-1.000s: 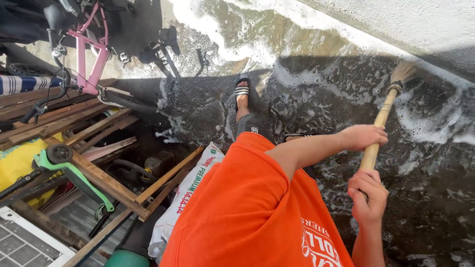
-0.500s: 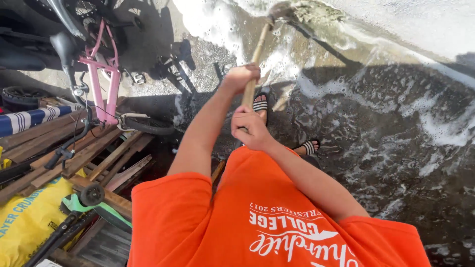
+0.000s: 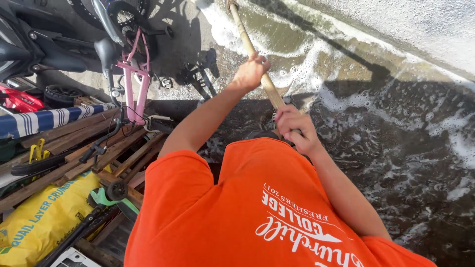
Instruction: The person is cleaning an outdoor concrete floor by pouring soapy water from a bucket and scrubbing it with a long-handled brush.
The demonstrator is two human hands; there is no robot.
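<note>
Both hands gripped the long pale wooden broom handle (image 3: 257,62): left hand (image 3: 251,72) high for reach, right hand (image 3: 293,128) low, steering across foamy wet concrete (image 3: 396,148).

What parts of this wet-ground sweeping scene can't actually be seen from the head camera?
- Head of the wooden pole: cut off by the top edge.
- Feet: hidden under the orange shirt.
- Right hand palm and left hand palm: turned away, wrapped round the pole.
- Pink bicycle: front part cut off by the top edge.
</note>
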